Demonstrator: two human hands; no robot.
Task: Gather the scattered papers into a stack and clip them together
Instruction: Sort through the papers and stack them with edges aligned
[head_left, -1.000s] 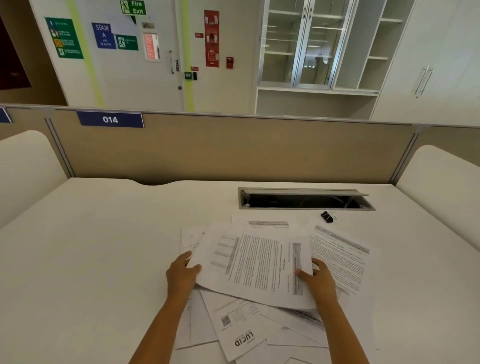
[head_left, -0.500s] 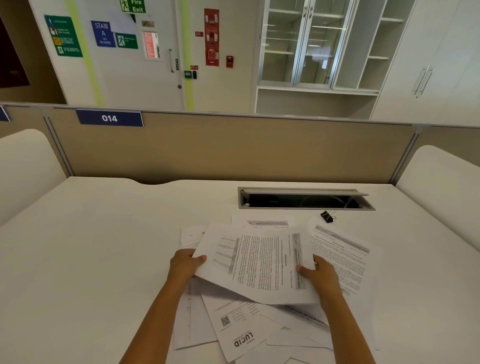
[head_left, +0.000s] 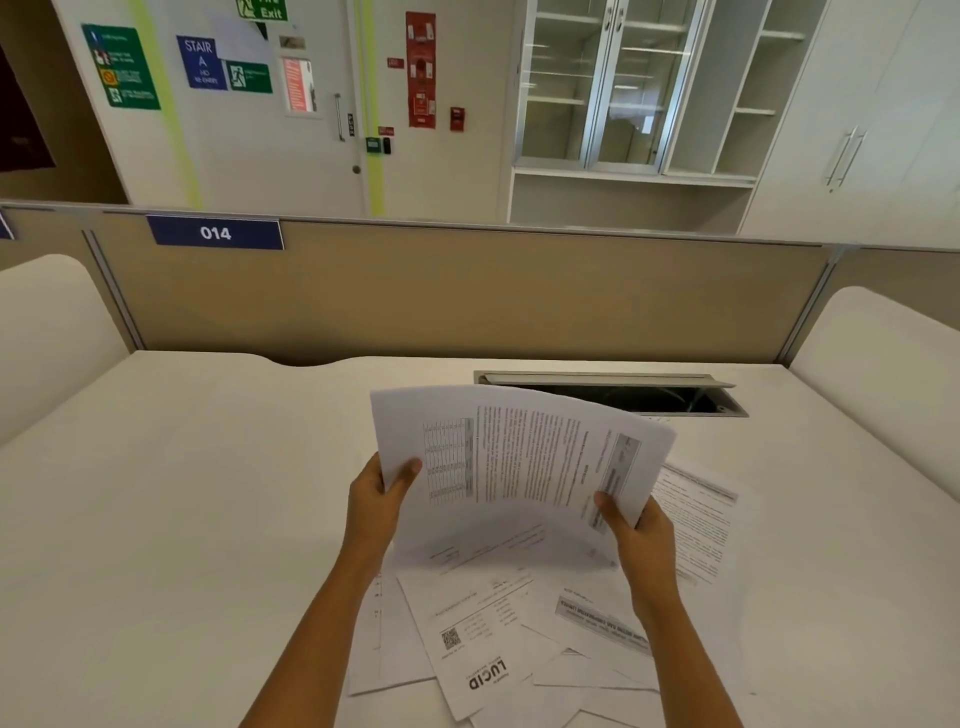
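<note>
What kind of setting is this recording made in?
Most likely an open-plan office: a white desk walled by a partition numbered 014, a fire exit door with stair signs, and storage cabinets behind.

A beige partition (head_left: 467, 296) labelled 014 (head_left: 215, 233) backs the white desk (head_left: 182, 493).

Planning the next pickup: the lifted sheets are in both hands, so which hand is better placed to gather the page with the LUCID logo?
Probably left. The LUCID page lies on the desk just inside the left hand; the right hand sits further across and could keep holding the lifted sheets.
</note>
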